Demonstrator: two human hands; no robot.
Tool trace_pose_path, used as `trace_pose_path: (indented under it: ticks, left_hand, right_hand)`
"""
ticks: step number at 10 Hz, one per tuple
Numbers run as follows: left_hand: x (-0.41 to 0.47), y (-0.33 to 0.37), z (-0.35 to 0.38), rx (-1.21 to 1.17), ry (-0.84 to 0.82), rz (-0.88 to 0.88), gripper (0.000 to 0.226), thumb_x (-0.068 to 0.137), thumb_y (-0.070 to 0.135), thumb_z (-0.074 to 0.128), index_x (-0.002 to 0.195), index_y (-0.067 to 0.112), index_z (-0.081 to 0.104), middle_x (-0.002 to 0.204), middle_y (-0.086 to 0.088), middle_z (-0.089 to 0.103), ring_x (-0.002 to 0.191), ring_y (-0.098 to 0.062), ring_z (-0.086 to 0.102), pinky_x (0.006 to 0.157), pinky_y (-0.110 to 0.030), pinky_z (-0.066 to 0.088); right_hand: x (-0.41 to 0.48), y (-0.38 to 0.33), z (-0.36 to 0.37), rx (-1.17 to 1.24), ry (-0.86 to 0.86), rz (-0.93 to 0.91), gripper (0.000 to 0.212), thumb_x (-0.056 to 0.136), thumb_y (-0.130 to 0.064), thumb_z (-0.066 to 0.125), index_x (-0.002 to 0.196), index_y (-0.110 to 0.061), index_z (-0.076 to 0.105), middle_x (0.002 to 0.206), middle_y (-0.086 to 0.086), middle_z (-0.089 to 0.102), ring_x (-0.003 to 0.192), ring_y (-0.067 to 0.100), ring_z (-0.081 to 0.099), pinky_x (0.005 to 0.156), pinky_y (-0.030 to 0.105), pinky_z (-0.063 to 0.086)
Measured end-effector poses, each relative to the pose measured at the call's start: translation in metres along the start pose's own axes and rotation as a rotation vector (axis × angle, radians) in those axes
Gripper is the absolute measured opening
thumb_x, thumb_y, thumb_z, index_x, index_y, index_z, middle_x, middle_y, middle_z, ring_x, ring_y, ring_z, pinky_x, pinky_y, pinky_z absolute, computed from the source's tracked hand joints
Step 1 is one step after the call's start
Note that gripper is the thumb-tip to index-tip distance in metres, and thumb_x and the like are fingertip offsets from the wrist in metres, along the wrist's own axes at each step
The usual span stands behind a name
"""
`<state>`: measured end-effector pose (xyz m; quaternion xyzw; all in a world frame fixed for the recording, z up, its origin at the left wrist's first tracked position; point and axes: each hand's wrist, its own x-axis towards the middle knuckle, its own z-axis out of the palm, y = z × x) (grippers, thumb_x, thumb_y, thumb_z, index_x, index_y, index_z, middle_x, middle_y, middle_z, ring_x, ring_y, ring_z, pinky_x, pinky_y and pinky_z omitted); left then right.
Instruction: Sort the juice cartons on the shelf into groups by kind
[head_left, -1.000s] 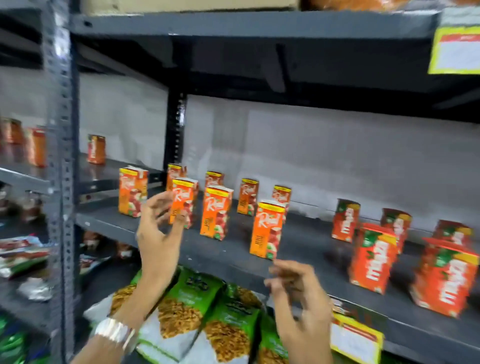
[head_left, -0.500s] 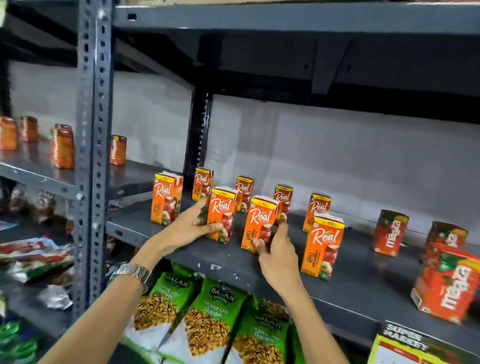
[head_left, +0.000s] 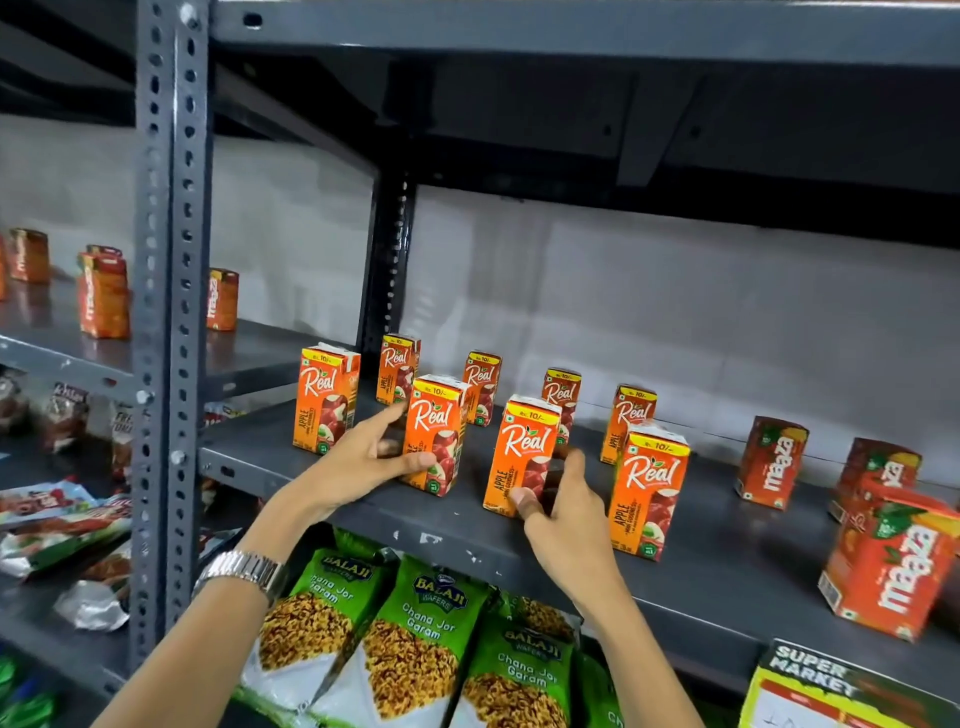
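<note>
Several orange Real apple juice cartons stand on the grey shelf (head_left: 727, 561). My left hand (head_left: 363, 462) grips the base of one front-row Real carton (head_left: 436, 431). My right hand (head_left: 563, 512) holds the lower part of another Real carton (head_left: 524, 447) near the shelf's front edge. A third front Real carton (head_left: 649, 488) stands to the right of that hand, and one more (head_left: 324, 397) at the far left. Red Maaza cartons (head_left: 771, 462) stand further right, with the nearest one (head_left: 891, 561) close to the front edge.
A perforated upright post (head_left: 171, 312) divides this shelf from the left bay, where more Maaza cartons (head_left: 104, 293) stand. Green Balaji snack bags (head_left: 421, 639) hang below the shelf. A yellow Super Market tag (head_left: 831, 691) hangs at the lower right.
Both hands rose from below the shelf edge to the front-row Real cartons and closed on them. The view shifted left and closer.
</note>
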<state>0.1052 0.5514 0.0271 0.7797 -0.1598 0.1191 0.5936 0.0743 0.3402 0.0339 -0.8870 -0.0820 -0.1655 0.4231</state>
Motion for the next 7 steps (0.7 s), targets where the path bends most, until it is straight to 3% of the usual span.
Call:
trace_pose_path:
  ticks: [1, 2, 3, 4, 5, 6, 7]
  left_hand:
    - [0.006, 0.005, 0.006, -0.01, -0.018, 0.005, 0.069, 0.074, 0.021, 0.07, 0.133, 0.027, 0.035, 0.112, 0.015, 0.061, 0.097, 0.002, 0.061, 0.078, -0.015, 0.049]
    - [0.005, 0.005, 0.002, -0.037, -0.012, 0.01, 0.099, 0.05, 0.053, 0.081, 0.133, 0.03, 0.032, 0.112, 0.017, 0.06, 0.097, 0.002, 0.062, 0.075, -0.013, 0.05]
    - [0.006, -0.001, -0.006, -0.057, -0.015, -0.011, 0.124, 0.031, 0.064, 0.082, 0.138, 0.029, 0.028, 0.114, 0.016, 0.06, 0.098, 0.001, 0.062, 0.075, -0.014, 0.05]
    - [0.007, -0.003, -0.01, -0.066, -0.028, -0.014, 0.131, 0.03, 0.063, 0.083, 0.141, 0.023, 0.025, 0.117, 0.011, 0.06, 0.098, -0.001, 0.062, 0.074, -0.014, 0.051]
    - [0.004, 0.002, -0.007, -0.041, 0.022, 0.027, 0.128, 0.027, 0.065, 0.083, 0.138, 0.027, 0.031, 0.119, 0.01, 0.056, 0.099, 0.0, 0.061, 0.074, -0.015, 0.051]
    - [-0.007, 0.009, 0.0, -0.094, 0.163, 0.104, 0.106, 0.037, 0.062, 0.083, 0.129, 0.039, 0.035, 0.124, 0.013, 0.051, 0.106, 0.003, 0.054, 0.086, -0.019, 0.048]
    - [-0.021, 0.012, 0.016, -0.148, 0.413, 0.28, 0.088, 0.049, 0.068, 0.074, 0.124, 0.038, 0.041, 0.128, 0.012, 0.051, 0.115, 0.0, 0.051, 0.092, -0.014, 0.043]
  right_hand:
    - [0.002, 0.004, -0.006, -0.001, 0.011, 0.016, 0.05, 0.086, -0.025, 0.058, 0.125, -0.021, 0.028, 0.122, 0.004, 0.06, 0.112, 0.022, 0.058, 0.092, 0.04, 0.051]
    - [0.002, 0.003, -0.005, 0.003, 0.006, 0.016, 0.05, 0.086, -0.025, 0.058, 0.127, -0.021, 0.028, 0.123, 0.003, 0.059, 0.113, 0.021, 0.057, 0.092, 0.038, 0.05]
    - [0.002, 0.001, 0.0, 0.007, 0.009, 0.022, 0.049, 0.086, -0.025, 0.058, 0.126, -0.021, 0.029, 0.123, 0.003, 0.06, 0.113, 0.021, 0.057, 0.093, 0.04, 0.05]
    - [0.0, 0.0, 0.003, 0.017, -0.004, 0.03, 0.05, 0.087, -0.025, 0.057, 0.128, -0.02, 0.03, 0.124, 0.004, 0.06, 0.114, 0.02, 0.057, 0.093, 0.038, 0.05]
    - [-0.006, -0.001, 0.002, -0.018, 0.035, -0.008, 0.056, 0.087, -0.029, 0.056, 0.135, -0.016, 0.029, 0.128, 0.003, 0.058, 0.116, 0.018, 0.056, 0.092, 0.031, 0.047]
    - [-0.03, 0.004, 0.001, 0.038, 0.139, -0.103, 0.063, 0.09, -0.032, 0.049, 0.144, -0.022, 0.021, 0.141, -0.005, 0.046, 0.127, 0.012, 0.046, 0.101, 0.025, 0.039]
    - [-0.062, 0.015, -0.002, 0.227, 0.135, -0.163, 0.05, 0.09, -0.044, 0.041, 0.133, -0.053, 0.016, 0.14, -0.034, 0.027, 0.13, -0.005, 0.033, 0.101, 0.004, 0.025]
